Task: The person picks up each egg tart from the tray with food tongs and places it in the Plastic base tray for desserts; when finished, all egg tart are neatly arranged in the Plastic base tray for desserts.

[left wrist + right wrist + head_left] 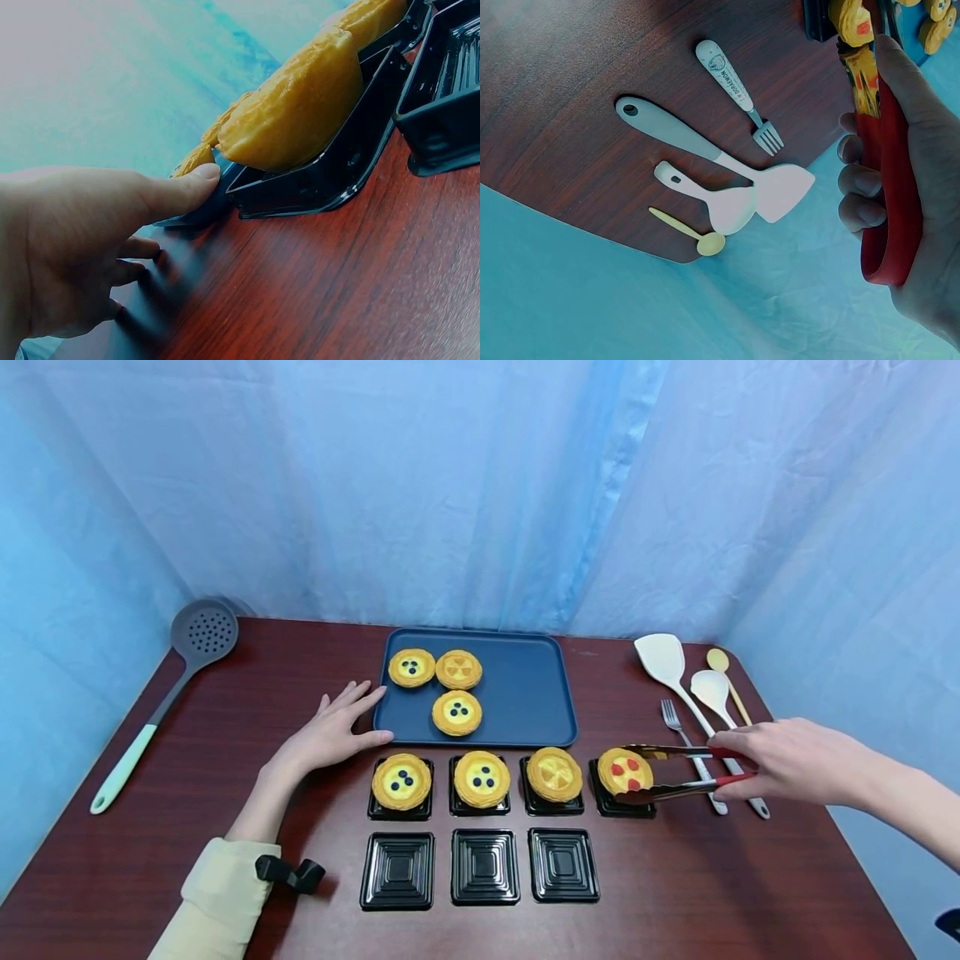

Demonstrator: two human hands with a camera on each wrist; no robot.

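Observation:
My right hand (806, 762) grips red-handled tongs (678, 789). The two tong arms lie on either side of a strawberry-topped tart (630, 768), which is in the rightmost small black tray (643, 812). Whether the tips squeeze the tart, I cannot tell. In the right wrist view, fingers curl round the red tong handle (900, 217). At the left edge of the blue tray (525, 689), my left hand (330, 735) rests with fingers spread, thumb and fingertips at its rim. On that tray sit two blueberry tarts (456, 713) and one tart with yellow wedges (459, 670).
More tarts fill the other black trays of the upper row, including a blueberry tart (402, 782). A lower row of bare black trays (483, 867) lies nearer me. White spatulas (663, 658), a fork (672, 717) and a yellow spoon (718, 660) lie right; a skimmer (202, 635) lies left.

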